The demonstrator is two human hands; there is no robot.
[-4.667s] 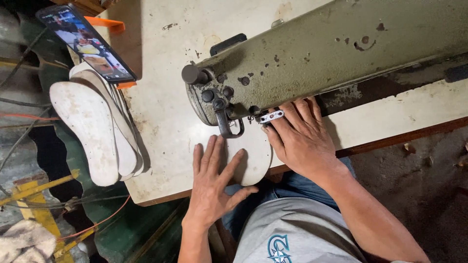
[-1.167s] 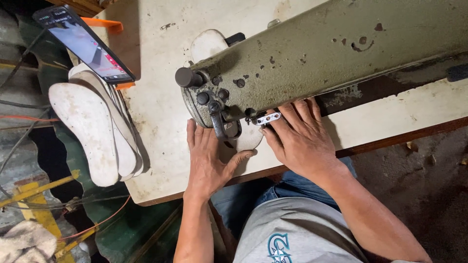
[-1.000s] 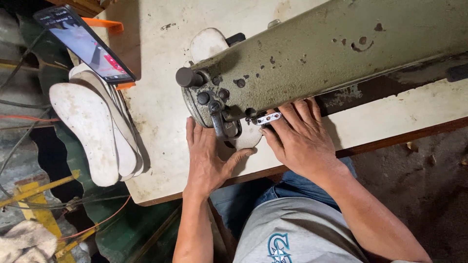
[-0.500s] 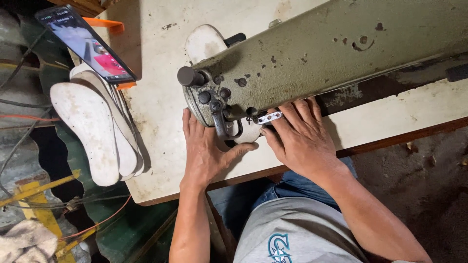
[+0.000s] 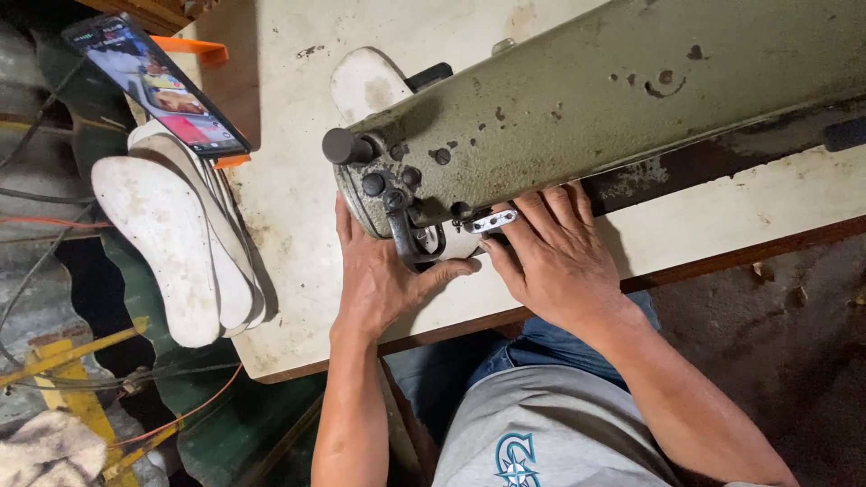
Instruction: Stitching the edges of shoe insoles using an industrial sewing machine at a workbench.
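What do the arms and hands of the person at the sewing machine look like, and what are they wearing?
Both hands, left hand and right hand, are bare: no gloves, rings or watch visible. The forearms are uncovered. The person wears a grey T-shirt with teal emblem and blue jeans.

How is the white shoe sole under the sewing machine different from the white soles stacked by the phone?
The sole under the sewing machine is single and mostly hidden; the stacked soles are several, fully showing. The left hand and right hand rest by the machine one; nobody touches the stack. Both are white and smudged.
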